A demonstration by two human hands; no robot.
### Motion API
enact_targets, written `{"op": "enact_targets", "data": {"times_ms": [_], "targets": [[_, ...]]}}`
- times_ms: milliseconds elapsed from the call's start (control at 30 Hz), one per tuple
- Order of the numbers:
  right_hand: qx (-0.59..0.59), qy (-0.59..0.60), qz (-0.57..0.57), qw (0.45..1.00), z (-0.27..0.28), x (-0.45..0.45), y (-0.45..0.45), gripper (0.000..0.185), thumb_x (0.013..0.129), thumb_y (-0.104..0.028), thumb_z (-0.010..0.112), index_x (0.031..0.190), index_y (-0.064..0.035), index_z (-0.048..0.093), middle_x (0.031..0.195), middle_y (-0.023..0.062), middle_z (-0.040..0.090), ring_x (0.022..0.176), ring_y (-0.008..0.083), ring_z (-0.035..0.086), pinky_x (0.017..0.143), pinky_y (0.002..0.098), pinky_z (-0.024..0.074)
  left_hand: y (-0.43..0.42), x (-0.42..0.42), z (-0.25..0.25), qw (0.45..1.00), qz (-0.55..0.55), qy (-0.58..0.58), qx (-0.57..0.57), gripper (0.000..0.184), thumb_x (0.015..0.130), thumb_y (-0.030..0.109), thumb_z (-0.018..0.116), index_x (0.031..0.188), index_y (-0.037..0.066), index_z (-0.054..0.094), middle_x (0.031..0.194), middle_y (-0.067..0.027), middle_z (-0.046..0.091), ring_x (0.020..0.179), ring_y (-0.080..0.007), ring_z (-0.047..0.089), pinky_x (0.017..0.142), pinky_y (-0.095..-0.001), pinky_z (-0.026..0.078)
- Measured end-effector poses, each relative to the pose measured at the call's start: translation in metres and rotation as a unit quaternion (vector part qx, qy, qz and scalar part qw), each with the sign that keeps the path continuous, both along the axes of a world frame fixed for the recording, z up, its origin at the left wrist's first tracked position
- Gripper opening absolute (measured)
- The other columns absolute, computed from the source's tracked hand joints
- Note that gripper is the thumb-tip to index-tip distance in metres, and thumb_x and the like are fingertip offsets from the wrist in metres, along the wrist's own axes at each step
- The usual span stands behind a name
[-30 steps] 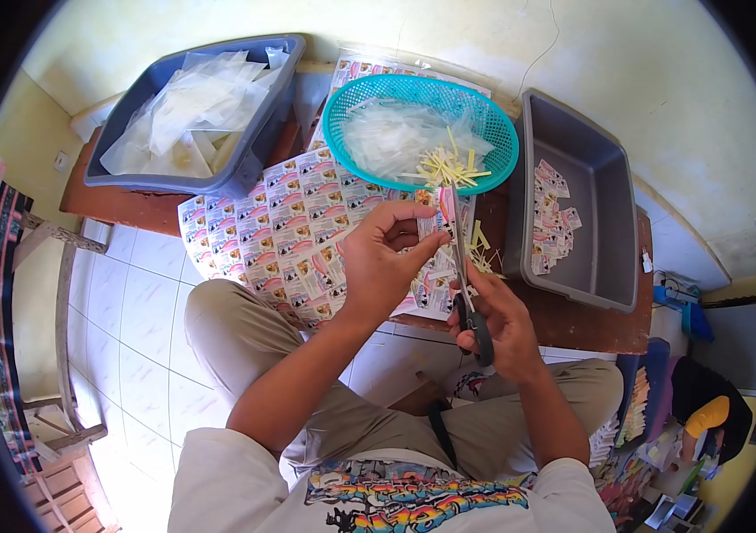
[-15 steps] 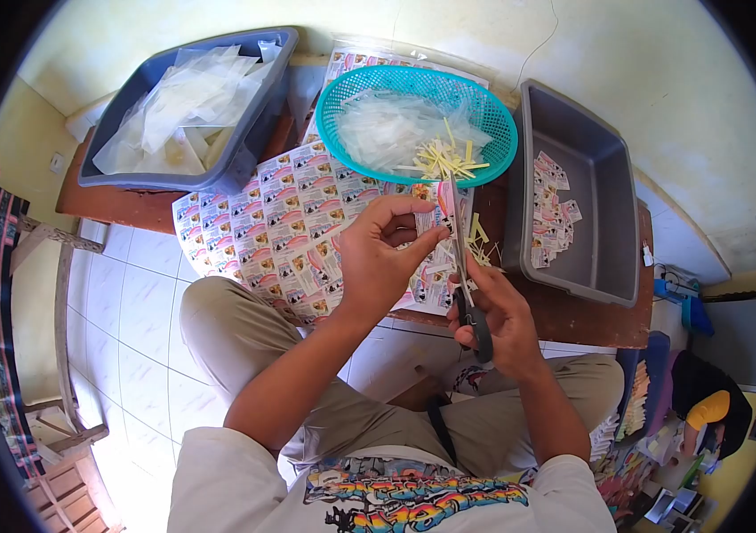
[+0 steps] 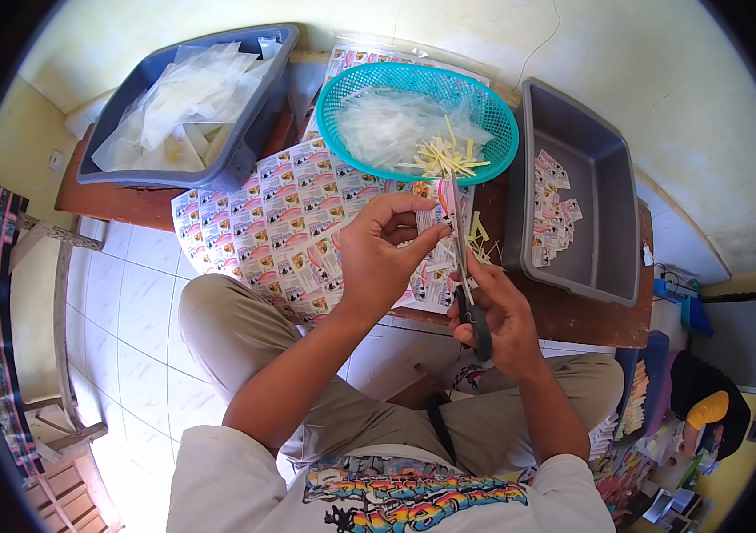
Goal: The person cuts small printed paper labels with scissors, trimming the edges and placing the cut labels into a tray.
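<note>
Black-handled scissors (image 3: 464, 282) sit in the right hand (image 3: 506, 318), its thumb and fingers wrapped about the grips, with the blades pointing away from the body; how far the blades are parted cannot be told. The left hand (image 3: 372, 252) pinches a printed slip (image 3: 443, 194) between thumb and fingertips, holding it just left of the blades and, in this view, just below the near rim of the green basket (image 3: 504, 133). The step in hand appears to be trimming the slip's edge—yellow slivers (image 3: 449, 162) lie on the clear bags (image 3: 387, 129) in the basket. To the right, a grey tub (image 3: 598, 244) holds a small heap of cut slips (image 3: 555, 220); beneath and to the left, printed sheets (image 3: 249, 213) cover part of the bench (image 3: 573, 318). As judged here, the next stroke calls for a taut slip, its edge aligned with the blades—and the left fingertips clear of the cut.
</note>
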State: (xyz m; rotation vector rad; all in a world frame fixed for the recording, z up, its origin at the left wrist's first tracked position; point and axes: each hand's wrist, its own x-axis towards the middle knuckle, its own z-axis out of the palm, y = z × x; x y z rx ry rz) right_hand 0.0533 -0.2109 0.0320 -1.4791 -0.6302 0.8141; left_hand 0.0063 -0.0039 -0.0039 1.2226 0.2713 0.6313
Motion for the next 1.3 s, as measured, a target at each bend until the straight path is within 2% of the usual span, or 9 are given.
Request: {"op": "enact_targets", "data": {"times_ms": [600,867,1300], "targets": [[0.013,0.002,0.001,1.000,-0.0014,-0.0002,-0.0002,0.093,0.084,-0.004,0.088,0.164,-0.0085,0.040,0.142,0.0112,0.050,0.106,0.0182,0.066,0.094,0.0325,0.0595,-0.0003,0.0003,-0.0014,1.000,-0.003,-0.002,0.005,0.033,0.085,-0.006,0.085,0.114,-0.002,0.071,0.113,-0.0096,0.072,0.098,-0.0146,0.074,0.088,-0.0283,0.063],[0.002,-0.013,-0.002,1.000,-0.0016,-0.0009,0.0002,0.093,0.084,0.000,0.087,0.164,-0.0056,0.039,0.139,0.0102,0.052,0.104,0.0168,0.065,0.092,0.0295,0.0592,-0.0008,0.0004,-0.0014,1.000,-0.001,-0.011,0.009,0.032,0.085,-0.006,0.085,0.114,-0.002,0.071,0.112,-0.0100,0.073,0.098,-0.0151,0.075,0.088,-0.0290,0.063],[-0.002,-0.015,-0.002,1.000,-0.0013,-0.0007,-0.0003,0.096,0.083,-0.003,0.089,0.165,-0.0062,0.038,0.135,0.0084,0.055,0.100,0.0137,0.063,0.093,0.0301,0.0589,-0.0022,0.0005,-0.0009,1.000,0.008,-0.008,0.009,0.032,0.085,-0.006,0.085,0.113,-0.002,0.071,0.110,-0.0094,0.073,0.097,-0.0142,0.075,0.086,-0.0284,0.064]]}}
